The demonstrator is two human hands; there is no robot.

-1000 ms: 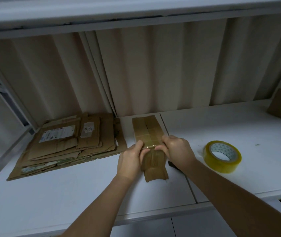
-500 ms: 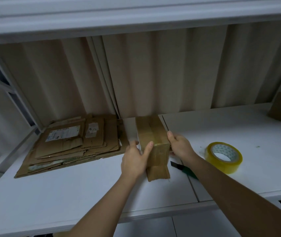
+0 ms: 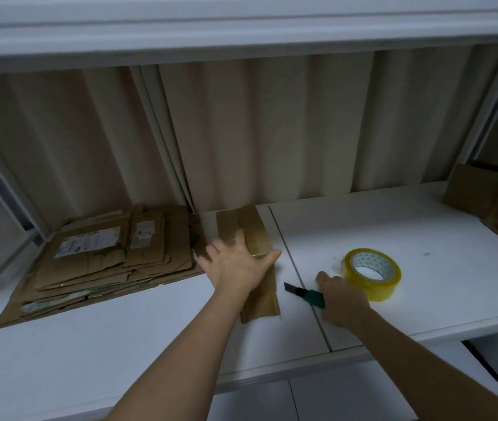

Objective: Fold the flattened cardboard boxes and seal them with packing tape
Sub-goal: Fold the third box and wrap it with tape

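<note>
A flattened brown cardboard box [image 3: 249, 227] lies lengthwise in the middle of the white shelf, with clear tape across its middle. My left hand [image 3: 237, 262] presses flat on it with fingers spread. To its right, a green-handled utility knife [image 3: 303, 294] lies on the shelf with its dark blade pointing left; my right hand [image 3: 343, 300] covers the rear of its handle with fingers curled. A roll of yellow packing tape [image 3: 372, 273] lies flat just right of that hand.
A stack of flattened cardboard boxes [image 3: 105, 259] with white labels fills the left of the shelf [image 3: 393, 232]. More brown cardboard [image 3: 481, 196] sits at the far right. A ribbed beige back wall and an upper shelf close the space above.
Both hands were pinching the box's taped middle. My left hand has flattened onto the box. My right hand left the box and dropped onto the utility knife.
</note>
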